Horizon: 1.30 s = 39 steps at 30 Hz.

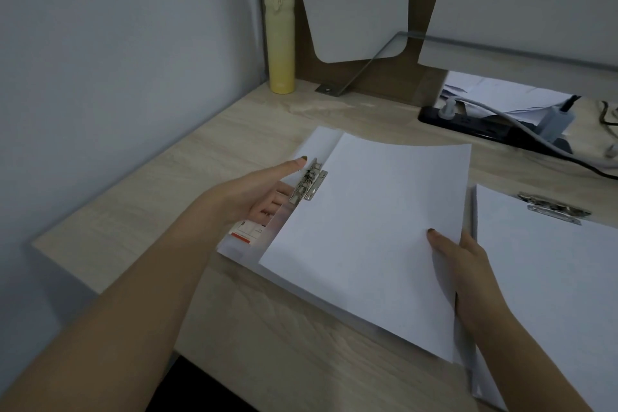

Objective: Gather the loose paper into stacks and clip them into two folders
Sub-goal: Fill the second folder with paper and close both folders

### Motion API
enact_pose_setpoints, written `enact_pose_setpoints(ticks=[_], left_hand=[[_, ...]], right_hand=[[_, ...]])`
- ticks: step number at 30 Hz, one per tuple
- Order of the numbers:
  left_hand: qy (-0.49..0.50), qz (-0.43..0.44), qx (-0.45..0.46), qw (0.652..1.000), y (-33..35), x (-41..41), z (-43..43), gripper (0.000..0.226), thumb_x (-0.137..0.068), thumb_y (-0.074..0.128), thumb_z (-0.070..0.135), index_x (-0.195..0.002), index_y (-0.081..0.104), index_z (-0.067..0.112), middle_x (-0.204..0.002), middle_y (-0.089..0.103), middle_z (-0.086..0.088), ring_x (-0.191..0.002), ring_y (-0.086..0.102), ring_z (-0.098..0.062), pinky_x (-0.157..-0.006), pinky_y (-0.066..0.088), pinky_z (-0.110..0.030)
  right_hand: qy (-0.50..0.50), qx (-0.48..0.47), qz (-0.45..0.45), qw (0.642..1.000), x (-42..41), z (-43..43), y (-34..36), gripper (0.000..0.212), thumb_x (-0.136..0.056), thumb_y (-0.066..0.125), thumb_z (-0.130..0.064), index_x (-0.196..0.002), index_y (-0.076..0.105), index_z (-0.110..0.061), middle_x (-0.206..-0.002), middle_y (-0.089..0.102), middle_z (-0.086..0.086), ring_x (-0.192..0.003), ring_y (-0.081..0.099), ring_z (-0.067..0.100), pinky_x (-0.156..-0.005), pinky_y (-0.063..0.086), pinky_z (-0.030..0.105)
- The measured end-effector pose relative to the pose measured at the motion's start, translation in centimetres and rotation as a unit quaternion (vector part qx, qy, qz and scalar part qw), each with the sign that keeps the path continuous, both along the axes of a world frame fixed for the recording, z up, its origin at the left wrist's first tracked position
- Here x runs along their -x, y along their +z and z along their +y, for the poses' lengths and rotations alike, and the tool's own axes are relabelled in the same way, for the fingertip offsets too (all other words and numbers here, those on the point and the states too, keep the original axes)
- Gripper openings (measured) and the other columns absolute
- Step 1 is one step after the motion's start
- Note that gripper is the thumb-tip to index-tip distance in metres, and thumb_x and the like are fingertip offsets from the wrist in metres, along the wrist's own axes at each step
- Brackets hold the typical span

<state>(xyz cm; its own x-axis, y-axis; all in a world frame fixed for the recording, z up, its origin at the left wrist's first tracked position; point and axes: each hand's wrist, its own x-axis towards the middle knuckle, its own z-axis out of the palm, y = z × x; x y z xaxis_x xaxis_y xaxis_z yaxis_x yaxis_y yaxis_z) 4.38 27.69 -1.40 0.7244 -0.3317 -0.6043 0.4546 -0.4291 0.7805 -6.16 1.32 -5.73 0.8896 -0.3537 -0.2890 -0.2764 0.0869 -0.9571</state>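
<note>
Your left hand (257, 197) rests at the left edge of the open folder (321, 144) in the middle of the tabletop (234, 124). Its forefinger points out toward the metal lever clip (308, 185), and the other fingers curl under the raised clip; whether that grip presses the lever you cannot tell. Your right hand (465, 264) pinches the near right edge of the paper stack (374, 231), thumb on top and fingers beneath, a narrow grip holding the sheets. The stack lies tilted on the folder, its far left edge just beside the clip, its far right corner lifted slightly. A red and white label (247, 231) shows through the translucent cover below your left hand.

To the right, touching the first folder's edge, lies a second folder (548, 278) with paper held under its own clip (553, 208). At the far left stands a yellow flask (280, 40), upright against the wall. At the far right sit a black power strip (475, 125) with plugs and cables, and more loose sheets (501, 90) behind it.
</note>
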Motion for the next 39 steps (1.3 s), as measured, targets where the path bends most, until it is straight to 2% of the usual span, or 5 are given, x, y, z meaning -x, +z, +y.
enact_pose_setpoints(ticks=[9, 16, 25, 33, 39], left_hand=[[0.053, -0.076, -0.010, 0.996, -1.1, 0.9, -0.2, 0.036, -0.089, 0.054, 0.040, -0.112, 0.066, 0.016, -0.107, 0.072, 0.002, -0.086, 0.065, -0.006, -0.059, 0.044, -0.015], [0.044, -0.116, -0.030, 0.992, -1.5, 0.8, -0.1, 0.026, -0.085, 0.062, 0.037, -0.100, 0.069, 0.016, -0.089, 0.045, -0.008, -0.055, 0.031, -0.008, -0.037, 0.027, -0.011], [0.033, -0.115, 0.017, 0.993, -1.6, 1.4, 0.4, 0.038, -0.069, 0.069, 0.050, -0.089, 0.074, 0.019, -0.097, 0.061, -0.008, -0.087, 0.048, -0.023, -0.075, 0.037, -0.031], [0.052, -0.126, -0.001, 0.991, -2.0, 2.2, -0.6, 0.023, -0.097, 0.044, 0.025, -0.097, 0.065, 0.016, -0.086, 0.069, 0.006, -0.073, 0.063, -0.004, -0.057, 0.045, -0.011], [0.110, -0.147, -0.021, 0.983, -0.5, 3.8, -1.1, 0.022, -0.093, 0.048, 0.031, -0.088, 0.062, 0.015, -0.072, 0.047, -0.005, -0.051, 0.040, -0.009, -0.042, 0.027, -0.015]], right_hand=[[-0.005, 0.012, -0.001, 1.000, -0.1, 0.1, 0.0, 0.034, -0.091, 0.052, -0.019, -0.125, 0.053, -0.015, -0.116, 0.063, 0.007, -0.105, 0.060, 0.030, -0.098, 0.045, 0.046], [-0.008, 0.009, 0.000, 1.000, 0.0, 0.0, -0.1, 0.032, -0.091, 0.053, -0.019, -0.123, 0.054, -0.016, -0.116, 0.063, 0.006, -0.104, 0.060, 0.029, -0.094, 0.046, 0.042], [-0.006, 0.038, -0.015, 0.999, 0.0, 0.1, -0.1, 0.036, -0.092, 0.051, -0.018, -0.128, 0.051, -0.016, -0.119, 0.061, 0.003, -0.107, 0.058, 0.025, -0.094, 0.044, 0.038], [-0.042, 0.242, -0.053, 0.968, 0.1, 1.1, -0.4, 0.059, -0.089, 0.053, -0.011, -0.142, 0.029, -0.015, -0.136, 0.040, 0.009, -0.117, 0.048, 0.026, -0.100, 0.040, 0.037], [0.092, 0.531, -0.064, 0.840, 1.8, 0.7, -1.7, 0.041, -0.092, 0.035, -0.016, -0.121, 0.056, 0.003, -0.127, 0.055, 0.023, -0.122, 0.048, 0.042, -0.105, 0.037, 0.047]])
